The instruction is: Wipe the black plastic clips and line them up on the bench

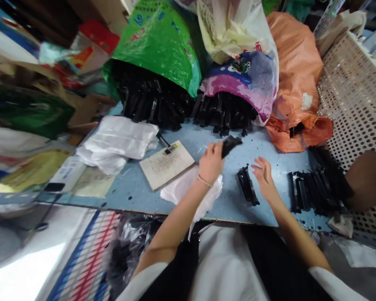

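My left hand point(211, 162) is closed around a dark black piece point(231, 144) that juts out past the fingers to the right; its exact kind I cannot make out. Just right of the middle, my right hand point(264, 177) hovers with fingers apart and nothing in them. Beside it a small bundle of long black plastic parts point(248, 184) lies on the blue tabletop point(230, 200). Under my left forearm is a thin white plastic bag point(181, 184). A worn cardboard pad point(166, 164) lies to the left of that hand.
A green bag point(163, 37) and a purple-and-white bag point(241, 81) spill black parts at the back. An orange sack point(296, 75) and a perforated beige basket point(357, 96) stand right, near a row of black parts point(313, 190). White plastic bags point(122, 140) are stacked left.
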Tool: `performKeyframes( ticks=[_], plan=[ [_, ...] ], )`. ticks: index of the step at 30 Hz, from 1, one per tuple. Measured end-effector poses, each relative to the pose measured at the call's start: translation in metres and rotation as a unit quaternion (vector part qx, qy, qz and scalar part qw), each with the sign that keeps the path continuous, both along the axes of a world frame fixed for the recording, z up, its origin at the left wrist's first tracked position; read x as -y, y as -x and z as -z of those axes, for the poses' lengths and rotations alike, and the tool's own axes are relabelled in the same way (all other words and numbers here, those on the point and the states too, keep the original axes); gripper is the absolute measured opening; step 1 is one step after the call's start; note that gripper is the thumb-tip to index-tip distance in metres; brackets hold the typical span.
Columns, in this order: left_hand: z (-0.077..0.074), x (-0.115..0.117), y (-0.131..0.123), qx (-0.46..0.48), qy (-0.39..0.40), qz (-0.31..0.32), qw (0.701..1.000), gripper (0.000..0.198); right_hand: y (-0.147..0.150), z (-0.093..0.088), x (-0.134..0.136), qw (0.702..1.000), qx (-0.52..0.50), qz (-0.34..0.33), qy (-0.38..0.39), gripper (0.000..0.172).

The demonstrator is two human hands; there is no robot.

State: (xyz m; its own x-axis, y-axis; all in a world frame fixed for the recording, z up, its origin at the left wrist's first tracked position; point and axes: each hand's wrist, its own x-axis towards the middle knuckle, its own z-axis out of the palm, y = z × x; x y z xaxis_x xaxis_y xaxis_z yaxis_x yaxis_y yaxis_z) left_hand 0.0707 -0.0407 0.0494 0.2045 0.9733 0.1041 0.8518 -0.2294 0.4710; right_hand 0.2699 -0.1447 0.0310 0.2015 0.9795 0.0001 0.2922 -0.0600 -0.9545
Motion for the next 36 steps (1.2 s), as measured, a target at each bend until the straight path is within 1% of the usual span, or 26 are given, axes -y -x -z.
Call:
performKeyframes(
  ticks=[1, 3, 4, 5, 7, 8, 9, 10, 11, 13, 15, 17, 19, 20, 21, 22, 24, 25, 27, 29, 30, 31, 32, 33, 34, 36],
  plan=[
    [-0.005, 0.023, -0.009, 0.037, -0.014, 0.050, 0.998, 0.048, 0.007, -0.005, -0.009, 0.996, -0.081, 0.010, -0.028, 0.063],
    [-0.010, 0.060, -0.019, 0.153, 0.003, 0.123, 0.981, 0.050, 0.020, -0.012, -0.023, 0.980, -0.190, 0.017, -0.061, 0.064],
    [-0.011, 0.071, -0.021, 0.223, 0.046, 0.145, 0.963, 0.054, 0.026, -0.015, -0.026, 0.973, -0.220, 0.010, -0.071, 0.061],
    [-0.011, 0.078, -0.021, 0.294, 0.112, 0.157, 0.936, 0.058, 0.030, -0.017, -0.028, 0.969, -0.233, -0.002, -0.081, 0.058],
    [-0.009, 0.081, -0.018, 0.409, 0.272, 0.162, 0.856, 0.062, 0.032, -0.018, -0.027, 0.972, -0.204, -0.053, -0.106, 0.056],
    [-0.007, 0.080, -0.016, 0.445, 0.336, 0.157, 0.815, 0.061, 0.030, -0.017, -0.026, 0.977, -0.159, -0.071, -0.120, 0.057],
    [-0.006, 0.078, -0.015, 0.470, 0.375, 0.147, 0.785, 0.060, 0.027, -0.015, -0.025, 0.983, -0.095, -0.069, -0.139, 0.057],
    [-0.004, 0.077, -0.015, 0.488, 0.392, 0.135, 0.768, 0.060, 0.021, -0.012, -0.025, 0.986, -0.019, -0.050, -0.161, 0.058],
    [-0.003, 0.077, -0.016, 0.500, 0.394, 0.120, 0.762, 0.059, 0.015, -0.010, -0.025, 0.981, 0.062, -0.026, -0.181, 0.056],
    [-0.001, 0.080, -0.020, 0.513, 0.394, 0.104, 0.756, 0.056, 0.003, -0.005, -0.029, 0.957, 0.201, -0.003, -0.206, 0.047],
    [0.001, 0.083, -0.025, 0.519, 0.407, 0.103, 0.745, 0.053, -0.005, -0.002, -0.035, 0.939, 0.281, -0.029, -0.194, 0.041],
    [0.004, 0.084, -0.031, 0.528, 0.404, 0.088, 0.742, 0.051, -0.007, -0.002, -0.038, 0.942, 0.302, -0.046, -0.138, 0.044],
    [0.008, 0.083, -0.036, 0.550, 0.375, 0.039, 0.745, 0.050, -0.003, -0.004, -0.036, 0.954, 0.287, -0.040, -0.080, 0.050],
    [0.011, 0.081, -0.037, 0.560, 0.365, 0.005, 0.744, 0.050, 0.001, -0.004, -0.032, 0.957, 0.279, -0.044, -0.068, 0.052],
    [0.014, 0.079, -0.037, 0.569, 0.363, -0.030, 0.737, 0.052, 0.005, -0.004, -0.026, 0.956, 0.278, -0.058, -0.077, 0.054],
    [0.017, 0.077, -0.037, 0.577, 0.367, -0.060, 0.727, 0.054, 0.010, -0.002, -0.018, 0.949, 0.287, -0.083, -0.106, 0.054],
    [0.021, 0.072, -0.035, 0.584, 0.373, -0.099, 0.714, 0.060, 0.020, 0.005, 0.001, 0.917, 0.325, -0.136, -0.184, 0.053],
    [0.024, 0.071, -0.034, 0.582, 0.364, -0.106, 0.719, 0.061, 0.025, 0.009, 0.010, 0.900, 0.346, -0.160, -0.212, 0.051],
    [0.032, 0.069, -0.028, 0.567, 0.319, -0.119, 0.750, 0.061, 0.034, 0.016, 0.025, 0.878, 0.379, -0.192, -0.221, 0.048],
    [0.043, 0.071, -0.020, 0.530, 0.278, -0.134, 0.790, 0.061, 0.038, 0.020, 0.026, 0.876, 0.382, -0.232, -0.184, 0.045],
    [0.050, 0.074, -0.017, 0.507, 0.263, -0.140, 0.809, 0.059, 0.038, 0.019, 0.019, 0.878, 0.371, -0.257, -0.159, 0.043],
    [0.058, 0.078, -0.014, 0.484, 0.248, -0.143, 0.827, 0.055, 0.036, 0.018, 0.007, 0.884, 0.356, -0.273, -0.136, 0.042],
    [0.067, 0.084, -0.012, 0.461, 0.232, -0.137, 0.846, 0.050, 0.032, 0.017, -0.011, 0.893, 0.340, -0.269, -0.119, 0.040],
    [0.076, 0.091, -0.012, 0.438, 0.214, -0.123, 0.864, 0.047, 0.028, 0.015, -0.034, 0.906, 0.329, -0.242, -0.108, 0.038],
    [0.084, 0.099, -0.014, 0.416, 0.194, -0.103, 0.883, 0.045, 0.022, 0.014, -0.062, 0.921, 0.323, -0.192, -0.100, 0.036],
    [0.097, 0.116, -0.022, 0.368, 0.155, -0.056, 0.915, 0.045, 0.008, 0.014, -0.124, 0.937, 0.336, -0.036, -0.092, 0.032]
  ],
)
